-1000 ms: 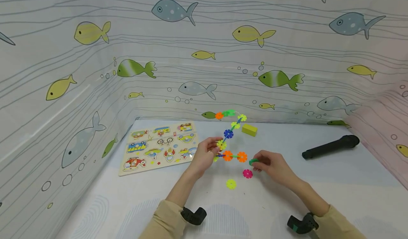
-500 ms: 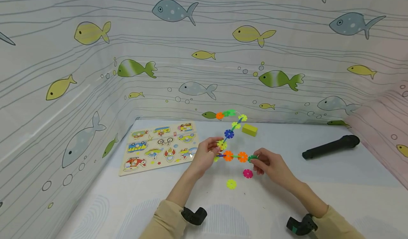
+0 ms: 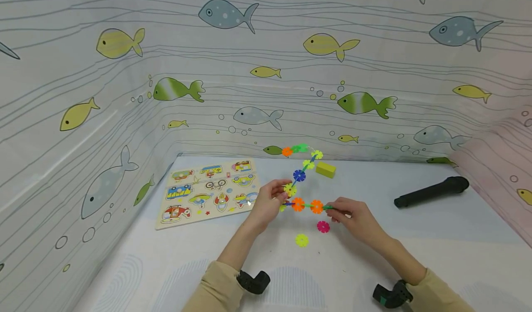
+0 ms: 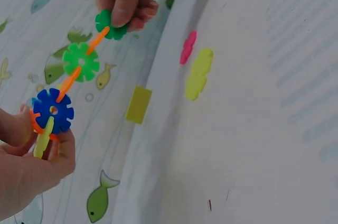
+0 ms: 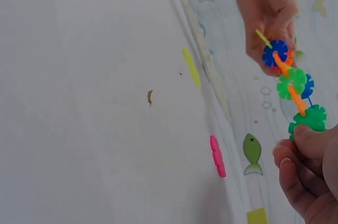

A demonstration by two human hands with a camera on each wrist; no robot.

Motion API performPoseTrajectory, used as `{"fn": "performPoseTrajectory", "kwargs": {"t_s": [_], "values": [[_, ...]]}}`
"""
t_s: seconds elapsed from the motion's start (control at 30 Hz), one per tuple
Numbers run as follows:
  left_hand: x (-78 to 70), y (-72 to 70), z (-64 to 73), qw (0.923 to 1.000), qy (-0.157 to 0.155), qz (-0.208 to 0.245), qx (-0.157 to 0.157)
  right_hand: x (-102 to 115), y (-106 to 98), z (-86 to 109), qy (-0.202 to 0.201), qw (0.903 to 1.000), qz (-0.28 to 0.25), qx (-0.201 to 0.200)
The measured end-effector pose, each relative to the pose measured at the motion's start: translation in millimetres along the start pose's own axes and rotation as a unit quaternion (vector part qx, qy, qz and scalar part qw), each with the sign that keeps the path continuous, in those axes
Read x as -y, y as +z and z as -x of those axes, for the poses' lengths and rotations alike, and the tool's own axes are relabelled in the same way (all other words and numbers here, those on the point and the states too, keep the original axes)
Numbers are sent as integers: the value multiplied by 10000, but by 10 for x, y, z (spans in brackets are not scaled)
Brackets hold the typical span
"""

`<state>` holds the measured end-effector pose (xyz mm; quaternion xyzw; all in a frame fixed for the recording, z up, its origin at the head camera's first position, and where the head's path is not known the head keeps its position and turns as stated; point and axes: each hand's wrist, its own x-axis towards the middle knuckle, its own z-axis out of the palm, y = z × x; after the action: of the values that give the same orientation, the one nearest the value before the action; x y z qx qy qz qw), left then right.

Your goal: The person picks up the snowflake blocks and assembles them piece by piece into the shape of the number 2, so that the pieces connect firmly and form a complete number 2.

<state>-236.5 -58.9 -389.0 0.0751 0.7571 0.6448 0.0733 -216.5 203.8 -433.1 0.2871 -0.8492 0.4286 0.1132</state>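
Note:
A curved chain of notched plastic snowflake discs (image 3: pixel 299 175) in blue, orange, green and yellow hangs above the table. My left hand (image 3: pixel 268 203) holds it near its bend, thumb and fingers pinching the discs there. At the chain's near end, my right hand (image 3: pixel 351 215) pinches a dark green disc (image 4: pixel 111 25) between thumb and fingers. That disc meets the last orange disc (image 3: pixel 317 206), edge to edge at a right angle. Below the hands, a pink disc (image 3: pixel 323 227) and a yellow disc (image 3: pixel 302 240) lie flat on the table.
A wooden vehicle puzzle board (image 3: pixel 208 192) lies at the left. Behind the chain sits a yellow block (image 3: pixel 325 169). A black microphone (image 3: pixel 432 192) lies at the right. The fish-patterned curtain (image 3: pixel 266 94) rises along the table's back and sides.
My right hand has moved slightly left, bringing the dark green disc from apart to touching the end orange disc. The green disc has turned from facing to nearly edge-on. My left hand stays almost still.

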Motion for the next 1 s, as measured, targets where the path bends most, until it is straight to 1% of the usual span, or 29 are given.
{"fn": "performPoseTrajectory", "kwargs": {"t_s": [0.23,0.37,0.53,0.7,0.8,1.0], "values": [[33,15,-22,10000,35,-9,-8,0,21,2,-537,9968,546,-225],[44,24,-13,9999,119,-106,-48,4,39,2,-757,9948,633,-264],[68,52,-6,9995,232,-219,-12,15,51,8,-790,9936,762,-283],[71,52,-14,9995,223,-226,-11,56,64,8,-855,9919,878,-318],[60,38,-19,9996,209,-194,-38,83,71,2,-771,9930,805,-388],[39,25,-13,9996,192,-183,16,96,78,-3,-210,9960,625,-598]]}}
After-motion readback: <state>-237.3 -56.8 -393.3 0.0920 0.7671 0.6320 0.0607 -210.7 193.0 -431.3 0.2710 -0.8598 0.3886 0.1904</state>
